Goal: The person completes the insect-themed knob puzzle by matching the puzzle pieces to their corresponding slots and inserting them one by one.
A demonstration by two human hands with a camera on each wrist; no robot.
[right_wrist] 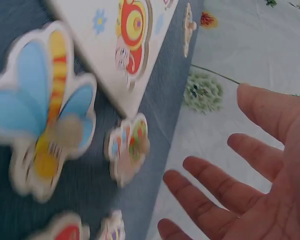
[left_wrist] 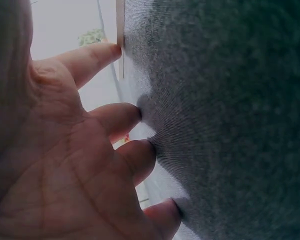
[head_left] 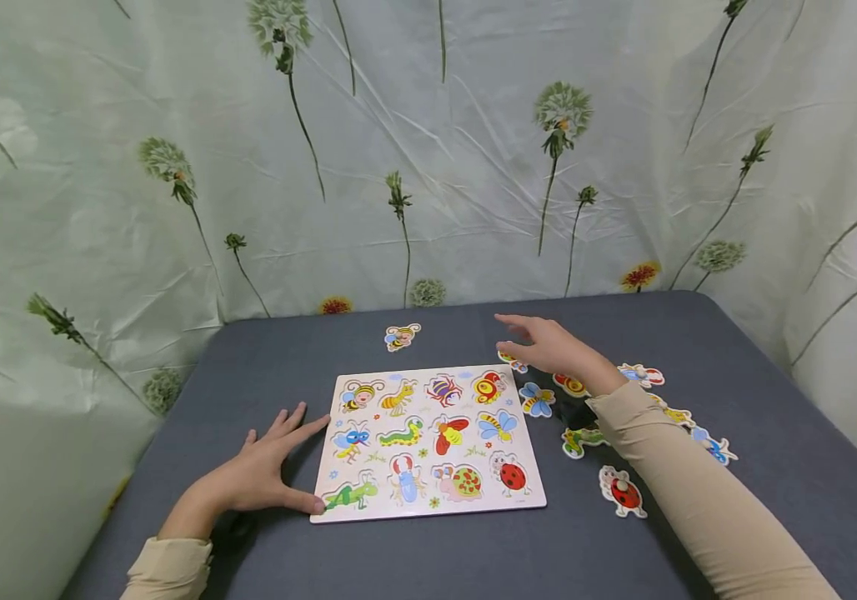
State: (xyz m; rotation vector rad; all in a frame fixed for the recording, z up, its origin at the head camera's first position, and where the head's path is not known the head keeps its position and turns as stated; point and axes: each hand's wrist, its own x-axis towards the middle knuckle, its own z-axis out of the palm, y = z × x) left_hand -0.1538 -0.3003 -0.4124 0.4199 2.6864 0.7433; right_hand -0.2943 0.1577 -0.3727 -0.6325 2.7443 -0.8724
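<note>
A wooden peg puzzle board (head_left: pixel 364 521) with printed insects lies flat on the dark table. My left hand (head_left: pixel 271 467) rests at its left side, thumb on the lower left corner and index fingertip at the edge. In the left wrist view, other fingertips press into the tablecloth. My right hand (head_left: pixel 548 343) hovers beyond the board's upper right corner, its fingers spread and holding nothing. Below it lies a butterfly-like piece (right_wrist: pixel 127 150), partly hidden in the head view. A blue-winged dragonfly piece (head_left: pixel 537 400) lies beside the board's right edge.
Alone behind the board is a bee piece (head_left: pixel 402 337). To the right lie a green caterpillar piece (head_left: pixel 582 442), a ladybug piece (head_left: pixel 623 492), a blue insect piece (head_left: pixel 714 446) and several others, some behind the right sleeve (head_left: pixel 684 475). A flowered curtain (head_left: pixel 473 167) hangs behind the table.
</note>
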